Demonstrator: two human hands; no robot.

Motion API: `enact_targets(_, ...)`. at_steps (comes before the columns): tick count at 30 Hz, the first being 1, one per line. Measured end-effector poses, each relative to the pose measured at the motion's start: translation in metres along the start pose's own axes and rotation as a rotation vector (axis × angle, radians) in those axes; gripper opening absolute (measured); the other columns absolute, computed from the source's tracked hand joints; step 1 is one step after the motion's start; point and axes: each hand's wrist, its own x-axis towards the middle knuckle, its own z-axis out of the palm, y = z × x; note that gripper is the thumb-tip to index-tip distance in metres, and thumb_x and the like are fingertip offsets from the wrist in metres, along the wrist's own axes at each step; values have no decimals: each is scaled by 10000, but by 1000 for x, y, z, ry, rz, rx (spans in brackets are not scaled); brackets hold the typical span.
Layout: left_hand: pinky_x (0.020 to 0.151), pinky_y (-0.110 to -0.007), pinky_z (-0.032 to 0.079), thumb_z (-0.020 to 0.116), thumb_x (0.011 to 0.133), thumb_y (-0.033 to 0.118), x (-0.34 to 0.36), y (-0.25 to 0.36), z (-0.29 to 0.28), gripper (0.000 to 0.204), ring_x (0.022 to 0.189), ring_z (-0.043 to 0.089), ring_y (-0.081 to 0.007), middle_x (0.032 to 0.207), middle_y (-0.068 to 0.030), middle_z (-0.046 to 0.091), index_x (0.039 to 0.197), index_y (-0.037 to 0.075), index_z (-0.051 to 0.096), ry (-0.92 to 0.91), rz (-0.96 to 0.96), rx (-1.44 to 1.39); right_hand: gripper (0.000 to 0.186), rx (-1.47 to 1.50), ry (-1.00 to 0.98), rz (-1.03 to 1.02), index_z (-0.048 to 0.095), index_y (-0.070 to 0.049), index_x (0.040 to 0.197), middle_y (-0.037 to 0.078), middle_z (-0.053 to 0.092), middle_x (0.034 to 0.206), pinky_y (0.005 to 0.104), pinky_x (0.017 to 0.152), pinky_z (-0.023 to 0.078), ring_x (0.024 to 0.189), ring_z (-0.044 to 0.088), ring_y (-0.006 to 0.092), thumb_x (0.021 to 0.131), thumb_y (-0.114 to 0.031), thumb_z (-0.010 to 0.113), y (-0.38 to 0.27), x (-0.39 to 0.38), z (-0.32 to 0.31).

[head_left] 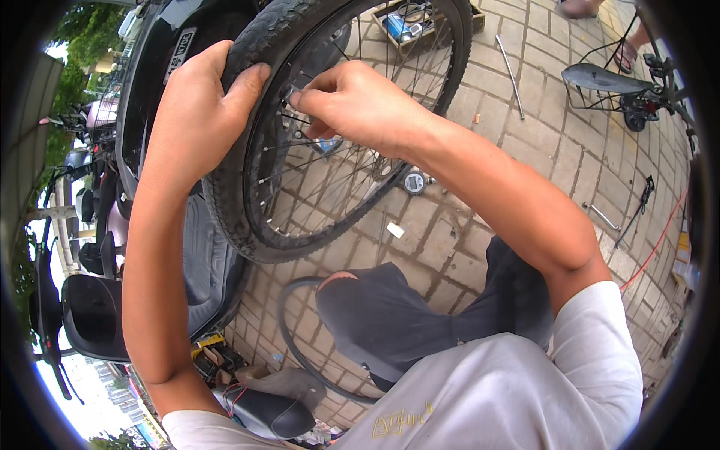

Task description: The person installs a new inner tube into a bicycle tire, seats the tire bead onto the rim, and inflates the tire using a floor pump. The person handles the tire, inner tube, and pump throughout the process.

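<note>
Gripping the knobbly tyre of a bicycle wheel (247, 217), the left hand (196, 105) wraps over the tread at the wheel's upper left, fingers closed around it; the right hand (360, 101) reaches in among the spokes, its grip pinched together on a small metal piece (291, 93) by the rim, too small to make out; the wheel stands on edge over the brick paving (540, 142), tilted, its long axis running from lower left to upper right, with the top cut off by the frame; a wooden box (409, 34) holding a blue package shows through the spokes; a small white scrap (395, 230) lies on the paving just below the wheel; a round gauge (414, 182) sits beside the rim; a loose black tube (289, 330) curves around the person's knee.
</note>
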Motion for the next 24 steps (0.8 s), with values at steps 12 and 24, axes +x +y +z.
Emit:
enact_targets(12,667,-298,485,673,870,252,5,-4,-3,328,695,590,-137,775,-86,641,995,-47,620,-142,-108,-278,350,-153,15,4,684,73,909,86,637,719,291,572,483,606,601,131,888,-274,643,-20,-7,-8)
enact_targets(24,917,-464,547,640,844,468,36,-38,9,735,1004,667,-346,1167,-257,611,1316,-72,478,-691,-370,-1203,467,151,-19,-46,496,105,1105,149,659,888,254,571,503,681,630,138,885,-250,703,-15,-12,-25)
